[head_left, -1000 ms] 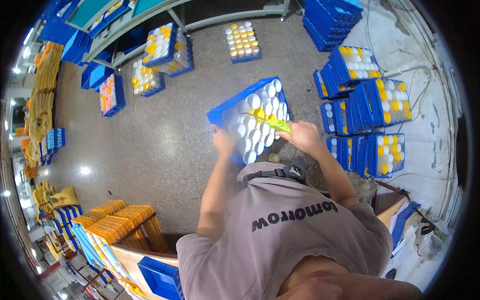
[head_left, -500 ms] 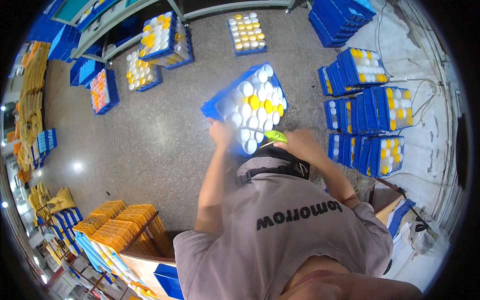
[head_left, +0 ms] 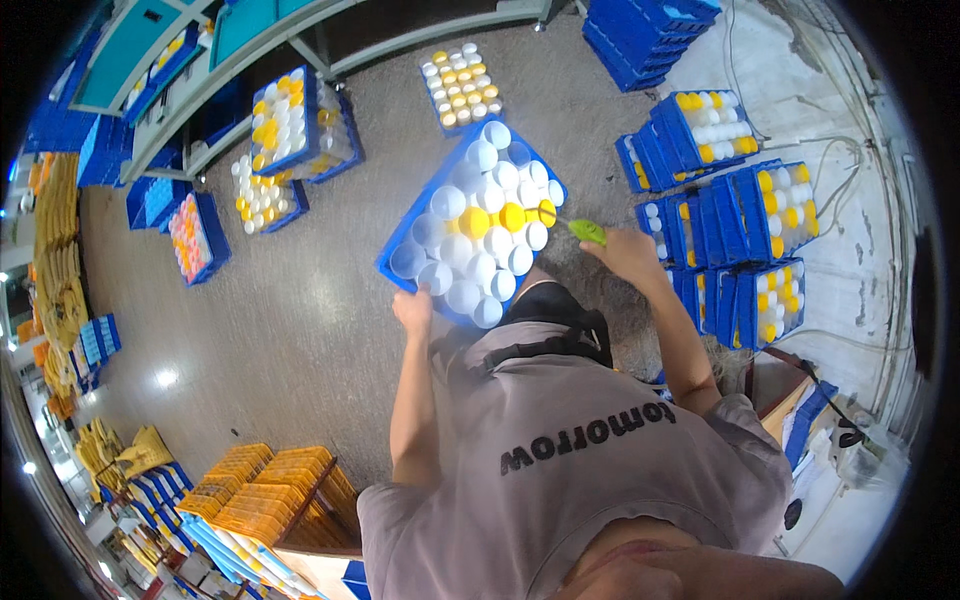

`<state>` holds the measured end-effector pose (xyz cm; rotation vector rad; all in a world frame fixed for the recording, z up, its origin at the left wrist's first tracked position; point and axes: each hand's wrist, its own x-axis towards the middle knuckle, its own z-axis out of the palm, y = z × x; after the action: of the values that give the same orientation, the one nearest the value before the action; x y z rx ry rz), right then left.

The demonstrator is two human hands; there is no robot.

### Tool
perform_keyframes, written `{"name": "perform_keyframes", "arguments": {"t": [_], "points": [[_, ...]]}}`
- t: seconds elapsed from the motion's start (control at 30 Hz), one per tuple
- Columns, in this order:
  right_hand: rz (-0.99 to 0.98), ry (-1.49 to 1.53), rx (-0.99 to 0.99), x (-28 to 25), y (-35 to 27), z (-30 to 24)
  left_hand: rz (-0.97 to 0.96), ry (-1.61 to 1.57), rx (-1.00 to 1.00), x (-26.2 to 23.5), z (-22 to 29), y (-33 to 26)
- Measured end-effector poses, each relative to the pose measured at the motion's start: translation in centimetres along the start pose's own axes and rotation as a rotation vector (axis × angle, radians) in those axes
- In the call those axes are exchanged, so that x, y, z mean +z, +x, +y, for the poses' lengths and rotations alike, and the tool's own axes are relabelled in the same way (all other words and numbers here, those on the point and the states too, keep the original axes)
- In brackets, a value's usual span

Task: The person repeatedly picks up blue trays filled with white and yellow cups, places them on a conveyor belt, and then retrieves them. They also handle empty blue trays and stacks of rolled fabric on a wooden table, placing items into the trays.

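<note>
Tray (head_left: 470, 225) of blue plastic, held tilted in front of the person above the grey floor (head_left: 300, 340), its cells filled with round white cones and three yellow ones near the middle. Left hand (head_left: 413, 312) at the tray's near lower corner, grip closed on the rim. Right hand (head_left: 628, 256) just beside the tray's right edge, grip closed round a small green tool (head_left: 588, 232) whose thin tip reaches toward the yellow cones; whether the tip touches them cannot be told. Both forearms rise from a grey shirt (head_left: 580, 470) with dark lettering.

To the right, well apart from the tray, a cluster of upright blue crates (head_left: 745, 240) holding white and yellow cones stands on the floor. Beyond the tray, a flat tray of mixed white and yellow cones (head_left: 458, 88) lies on the floor; further left, more filled blue trays (head_left: 290, 130) lie near a green-framed rack (head_left: 170, 100). Lower left, stacks of orange trays (head_left: 270, 490).
</note>
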<state>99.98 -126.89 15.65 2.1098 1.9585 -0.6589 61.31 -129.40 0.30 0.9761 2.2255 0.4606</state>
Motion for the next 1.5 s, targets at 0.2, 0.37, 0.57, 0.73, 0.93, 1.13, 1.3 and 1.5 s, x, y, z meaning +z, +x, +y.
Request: {"name": "perform_keyframes", "arguments": {"t": [0.2, 0.37, 0.57, 0.73, 0.93, 1.13, 1.3, 1.5], "points": [[0.097, -0.05, 0.057, -5.3, 10.1, 5.6, 0.003, -0.236, 0.08, 0.3, 5.2, 0.5], [-0.05, 0.017, 0.072, -8.7, 13.4, 9.8, 0.004, -0.238, 0.035, 0.4, 8.1, 0.6], [-0.214, 0.112, 0.026, -8.5, 16.9, 12.2, 0.042, -0.429, 0.118, 1.2, 9.3, 1.8], [-0.271, 0.093, -0.012, -8.5, 16.8, 12.0, 0.094, -0.375, 0.119, 1.2, 10.6, 1.8], [-0.284, 0.123, -0.038, -8.7, 16.2, 9.8, 0.108, -0.364, 0.119, 1.3, 11.9, 3.6], [-0.342, 0.15, -0.171, -7.9, 14.8, 7.4, 0.094, -0.271, 0.028, 1.4, 12.2, 5.4], [-0.366, 0.05, -0.211, -7.1, 13.6, 5.0, 0.107, -0.112, -0.097, 1.6, 12.7, 7.2], [-0.342, 0.012, -0.319, -6.5, 12.4, 2.6, 0.18, 0.108, -0.073, 2.3, 14.6, 8.4]]}}
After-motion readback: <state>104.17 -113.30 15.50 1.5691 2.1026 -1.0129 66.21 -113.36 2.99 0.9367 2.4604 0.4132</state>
